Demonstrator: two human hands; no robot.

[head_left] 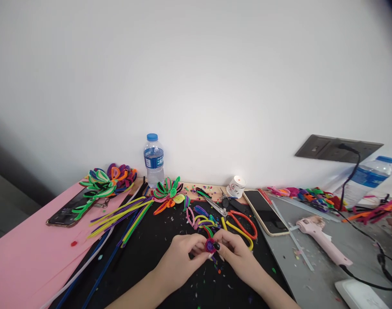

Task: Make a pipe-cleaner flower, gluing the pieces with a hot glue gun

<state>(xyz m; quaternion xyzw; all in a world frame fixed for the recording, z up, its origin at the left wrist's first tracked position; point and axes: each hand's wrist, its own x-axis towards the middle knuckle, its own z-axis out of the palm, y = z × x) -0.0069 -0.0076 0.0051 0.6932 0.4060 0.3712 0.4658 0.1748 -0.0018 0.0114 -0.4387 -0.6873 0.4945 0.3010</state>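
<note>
A small magenta and purple pipe-cleaner coil (210,245) is pinched between my two hands over the black mat. My left hand (183,257) grips it from the left with thumb and fingers closed. From the right, my right hand (239,255) holds its other edge, a dark-nailed finger pressed on it. Just beyond lie bent pipe-cleaner loops (191,216) in pink, yellow and green. Scissors with red and yellow handles (244,223) rest close to my right hand. Left of them, a pipe-cleaner flower (168,191) touches long yellow, purple and green stems (121,212).
At left, more pipe-cleaner flowers (110,178) partly cover a phone (67,210) on pink board (28,253). A water bottle (153,161) and paper cup (236,186) stand by the wall. Right are another phone (266,212), a corded pink glue gun (324,240) and a second bottle (366,178).
</note>
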